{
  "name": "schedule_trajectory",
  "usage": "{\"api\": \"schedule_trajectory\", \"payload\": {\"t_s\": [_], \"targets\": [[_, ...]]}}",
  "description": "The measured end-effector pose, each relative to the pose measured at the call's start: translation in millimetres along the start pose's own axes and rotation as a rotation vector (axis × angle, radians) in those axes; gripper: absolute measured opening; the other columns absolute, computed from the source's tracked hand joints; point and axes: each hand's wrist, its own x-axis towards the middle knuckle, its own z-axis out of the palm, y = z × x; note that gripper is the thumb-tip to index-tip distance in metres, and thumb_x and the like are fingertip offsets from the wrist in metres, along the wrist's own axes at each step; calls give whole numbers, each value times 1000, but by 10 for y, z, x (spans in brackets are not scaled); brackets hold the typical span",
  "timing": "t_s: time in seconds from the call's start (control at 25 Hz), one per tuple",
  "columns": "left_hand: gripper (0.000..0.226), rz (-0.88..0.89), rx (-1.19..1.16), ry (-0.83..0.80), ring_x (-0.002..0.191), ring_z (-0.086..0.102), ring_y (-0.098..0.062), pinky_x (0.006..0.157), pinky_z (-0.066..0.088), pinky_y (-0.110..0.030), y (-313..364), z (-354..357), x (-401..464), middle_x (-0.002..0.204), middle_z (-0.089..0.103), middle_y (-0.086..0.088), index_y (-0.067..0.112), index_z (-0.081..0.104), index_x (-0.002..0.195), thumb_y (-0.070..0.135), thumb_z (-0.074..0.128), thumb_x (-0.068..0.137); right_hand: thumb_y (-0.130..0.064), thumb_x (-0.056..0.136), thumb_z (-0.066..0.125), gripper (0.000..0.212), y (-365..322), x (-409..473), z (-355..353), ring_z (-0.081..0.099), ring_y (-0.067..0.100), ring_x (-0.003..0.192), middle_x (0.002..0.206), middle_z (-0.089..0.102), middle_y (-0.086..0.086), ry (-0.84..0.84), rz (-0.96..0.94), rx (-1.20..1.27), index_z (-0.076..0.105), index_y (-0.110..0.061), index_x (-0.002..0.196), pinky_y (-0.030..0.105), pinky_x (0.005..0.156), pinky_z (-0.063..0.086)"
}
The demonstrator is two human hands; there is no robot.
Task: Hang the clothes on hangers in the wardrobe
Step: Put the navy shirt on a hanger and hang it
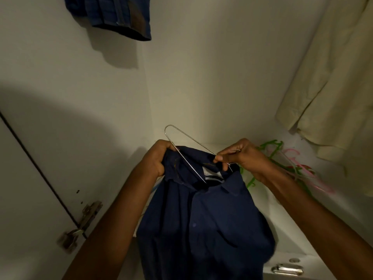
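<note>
A dark navy collared shirt (201, 219) hangs in front of me inside the white wardrobe. My left hand (155, 158) grips the shirt's left shoulder by the collar. A thin metal wire hanger (181, 136) sticks up out of the neck opening, with one arm reaching down inside the collar. My right hand (240, 156) pinches the hanger near its hook together with the right side of the collar. A white label shows inside the neck.
Green and pink plastic hangers (286, 164) lie on the wardrobe floor (292, 225) at the right. A cream garment (331, 87) hangs at the right, a blue checked garment (113, 15) at top left. Door hinges (80, 225) sit at lower left.
</note>
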Motion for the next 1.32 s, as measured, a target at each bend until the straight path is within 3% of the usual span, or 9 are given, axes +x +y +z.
{"api": "schedule_trajectory", "payload": {"t_s": [0.16, 0.28, 0.48, 0.6, 0.72, 0.84, 1.0, 1.2, 1.32], "targets": [[22, 30, 25, 7, 60, 61, -27, 61, 54, -33, -46, -30, 112, 69, 64, -10, 8, 66, 58, -2, 62, 77, -8, 87, 77, 12, 11, -154, -151, 66, 9, 67, 63, 71, 7, -139, 25, -142, 81, 0, 95, 19, 77, 52], [11, 264, 129, 104, 69, 69, -29, 66, 59, -34, -80, -5, 166, 80, 73, -17, -1, 75, 75, -11, 69, 74, -9, 87, 78, 9, 59, -243, -147, 61, 4, 62, 62, 70, 2, -181, 62, -264, 82, -3, 92, 13, 68, 46], [7, 455, 421, -67, 84, 73, -26, 76, 62, -29, 36, -118, 189, 87, 78, -15, 3, 80, 86, -1, 82, 80, -8, 87, 79, 6, 199, -264, -220, 62, 4, 63, 68, 75, 0, -204, 113, -429, 84, -8, 91, 18, 65, 48], [5, 835, 799, -5, 80, 72, -11, 78, 56, -19, -30, 36, 162, 86, 79, -3, 10, 82, 88, 10, 84, 83, -7, 90, 76, 8, 248, -233, -153, 60, -2, 59, 62, 71, -11, -377, 153, -557, 83, -5, 87, 15, 62, 45], [7, 1093, 875, 9, 83, 66, 0, 76, 49, -8, -151, 288, 79, 89, 74, 10, 12, 83, 93, 14, 82, 86, -7, 90, 75, 17, 232, -52, 37, 53, -2, 52, 56, 66, -12, -565, 202, -716, 77, -2, 73, 12, 58, 38], [6, 1074, 842, 64, 80, 69, -3, 75, 53, -16, -364, 410, 121, 89, 78, 6, 14, 83, 90, 17, 80, 87, -10, 77, 83, 17, 217, 297, 175, 57, 7, 64, 80, 76, 15, -483, 228, -823, 78, 6, 83, 24, 62, 45], [8, 839, 804, 207, 82, 72, -12, 77, 59, -27, -795, 348, 285, 90, 78, 2, 13, 81, 92, 18, 80, 86, 0, 66, 87, 18, 168, 594, 306, 59, 13, 66, 76, 76, 5, -360, 292, -722, 79, -15, 72, 25, 56, 45], [15, 642, 909, 306, 68, 69, -19, 64, 58, -35, -1109, 105, 272, 69, 70, -4, 6, 74, 77, 19, 81, 77, 10, 79, 75, 17, 450, 683, 410, 48, 10, 50, 66, 66, 6, -203, 393, -550, 80, -1, 90, 20, 44, 41], [42, 633, 982, 366, 65, 68, -19, 58, 50, -32, -1182, -23, 208, 66, 68, -4, 11, 70, 68, 48, 74, 85, 12, 81, 71, 15, 623, 719, 364, 50, 9, 47, 58, 61, 2, -92, 446, -408, 79, 2, 88, 23, 47, 45]]}}
